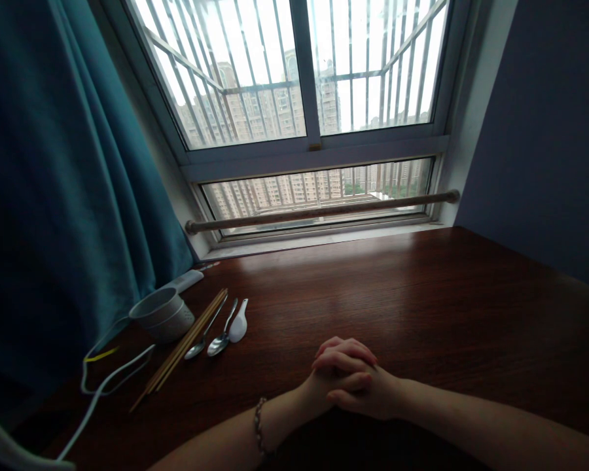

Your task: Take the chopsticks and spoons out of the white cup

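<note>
My two hands rest clasped together on the dark wooden table [446, 307], near its front edge. My left hand [319, 392], with a beaded bracelet at the wrist, has its fingers laced through those of my right hand [360, 386]. Neither hand holds any object. To the left of the hands lie two metal spoons [211, 333], a white ceramic spoon [239, 324] and a bundle of wooden chopsticks [186, 343], all apart from the hands.
A white perforated holder [161, 314] lies beside the chopsticks, a white remote [184, 281] behind it. A white cable [108, 379] trails off the table's left. A teal curtain [53, 196] hangs left; a barred window [304, 98] and rod [324, 210] stand behind.
</note>
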Demonstrator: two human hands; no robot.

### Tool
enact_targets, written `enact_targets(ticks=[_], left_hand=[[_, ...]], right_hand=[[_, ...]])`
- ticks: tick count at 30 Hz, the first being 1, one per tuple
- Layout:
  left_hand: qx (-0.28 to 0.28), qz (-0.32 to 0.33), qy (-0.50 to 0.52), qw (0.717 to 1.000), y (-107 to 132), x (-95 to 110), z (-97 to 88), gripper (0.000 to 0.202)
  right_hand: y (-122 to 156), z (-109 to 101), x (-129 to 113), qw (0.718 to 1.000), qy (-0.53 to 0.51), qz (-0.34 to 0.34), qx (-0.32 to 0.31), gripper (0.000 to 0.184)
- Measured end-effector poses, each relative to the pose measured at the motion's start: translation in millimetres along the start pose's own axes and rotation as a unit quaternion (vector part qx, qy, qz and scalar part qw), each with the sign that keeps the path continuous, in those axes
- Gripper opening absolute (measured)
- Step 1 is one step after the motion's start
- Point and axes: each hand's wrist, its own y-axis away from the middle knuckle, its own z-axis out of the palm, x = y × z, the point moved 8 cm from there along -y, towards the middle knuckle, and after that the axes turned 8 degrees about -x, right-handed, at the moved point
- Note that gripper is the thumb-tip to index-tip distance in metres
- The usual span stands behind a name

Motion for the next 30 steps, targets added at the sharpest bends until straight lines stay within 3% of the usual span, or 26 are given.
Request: enact_targets(ticks=[4,6,8,10,17,25,30], left_hand=[[0.009,0.006,-0.006,1.000,1,3,-1.6,0.006],[-0.025,0.046,0.008,0.999,-7,-5,-9.1,0.007],[-0.115,0.146,0.048,0.981,-12,-7,-10.7,0.013],[-0.170,0.204,0.077,0.961,-13,-8,-15.0,0.015],[-0.249,0.221,0.097,0.938,-9,3,-14.8,0.020],[-0.193,0.187,0.106,0.957,-17,-11,-21.0,0.017],[-0.095,0.106,0.060,0.988,-17,-19,-12.7,0.014]], right_hand=[[1,1,5,1.000,0.001,0.017,0.001,0.042],[1,1,5,1.000,0.004,0.015,0.005,0.043],[1,0,4,1.000,0.003,0.006,0.010,0.043],[1,0,2,1.000,-0.004,0.001,0.011,0.042],[0,0,-1,1.000,-0.008,-0.005,0.011,0.041],[0,-2,-2,1.000,-0.005,-0.001,0.014,0.042],[-1,-2,-1,1.000,-0.012,0.005,0.010,0.040]])
